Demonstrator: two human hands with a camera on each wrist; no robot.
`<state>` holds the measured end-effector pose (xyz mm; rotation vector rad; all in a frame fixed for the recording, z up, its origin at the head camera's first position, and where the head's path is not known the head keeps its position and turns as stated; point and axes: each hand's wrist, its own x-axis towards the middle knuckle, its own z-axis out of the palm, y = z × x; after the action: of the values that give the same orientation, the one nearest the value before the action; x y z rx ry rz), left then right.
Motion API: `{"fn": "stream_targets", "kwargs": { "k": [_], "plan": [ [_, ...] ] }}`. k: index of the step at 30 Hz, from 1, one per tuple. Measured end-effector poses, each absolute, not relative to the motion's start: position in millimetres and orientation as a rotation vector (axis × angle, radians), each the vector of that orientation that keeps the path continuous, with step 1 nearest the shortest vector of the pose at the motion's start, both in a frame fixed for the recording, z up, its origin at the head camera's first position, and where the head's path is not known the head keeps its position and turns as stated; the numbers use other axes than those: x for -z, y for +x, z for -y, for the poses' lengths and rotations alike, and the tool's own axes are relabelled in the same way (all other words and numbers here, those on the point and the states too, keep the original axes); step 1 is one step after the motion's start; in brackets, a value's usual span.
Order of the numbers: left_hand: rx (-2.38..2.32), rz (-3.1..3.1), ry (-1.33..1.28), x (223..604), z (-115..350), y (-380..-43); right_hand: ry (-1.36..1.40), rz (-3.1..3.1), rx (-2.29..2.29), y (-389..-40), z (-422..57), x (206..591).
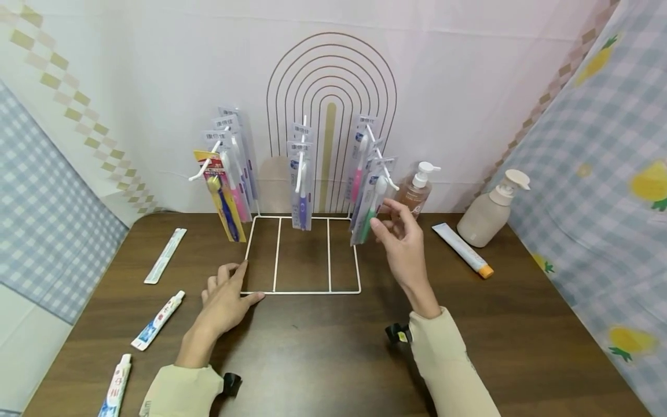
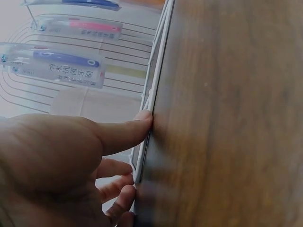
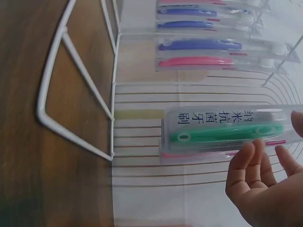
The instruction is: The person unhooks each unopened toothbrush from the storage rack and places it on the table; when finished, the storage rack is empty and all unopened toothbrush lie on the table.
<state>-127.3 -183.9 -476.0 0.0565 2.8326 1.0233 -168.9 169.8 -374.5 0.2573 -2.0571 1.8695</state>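
Note:
A white wire rack (image 1: 307, 293) stands on the table, its upright prongs hung with packaged toothbrushes. My left hand (image 1: 224, 301) rests at the rack's front left corner, thumb on the front wire and fingers by the side wire. My right hand (image 1: 403, 243) is at the right prong, beside a packaged green toothbrush (image 3: 225, 134). Its fingertips are right at the package's edge, with the fingers loosely bent and spread. A packaged purple toothbrush (image 1: 303, 197) hangs on the middle prong. At the front of the left prong hangs a yellow-carded toothbrush (image 1: 227, 208), with several clear packs behind.
On the left lie a slim white packet (image 1: 165, 256) and two toothpaste tubes (image 1: 158, 321). To the right are an orange-capped tube (image 1: 462, 250), a beige pump bottle (image 1: 484, 217) and an amber pump bottle (image 1: 417, 191). Cloth walls (image 1: 198, 75) enclose the table.

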Motion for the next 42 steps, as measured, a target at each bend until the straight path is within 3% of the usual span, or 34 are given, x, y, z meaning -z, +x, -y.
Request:
{"fn": "stream_targets", "kwargs": {
  "k": [12,29,42],
  "plan": [
    [-1.04,-2.841,0.049,478.2,183.0,-126.9,0.162,1.942,-1.988,-180.3,-157.0,372.0],
    [-1.055,-2.856,0.061,477.6,183.5,-130.4,0.172,1.901,-1.906,-175.2,-175.4,367.4],
    [-1.036,-2.871,0.057,480.5,187.6,-132.6,-0.17,2.122,-1.88,-177.3,-198.9,397.2]
  ]
}}
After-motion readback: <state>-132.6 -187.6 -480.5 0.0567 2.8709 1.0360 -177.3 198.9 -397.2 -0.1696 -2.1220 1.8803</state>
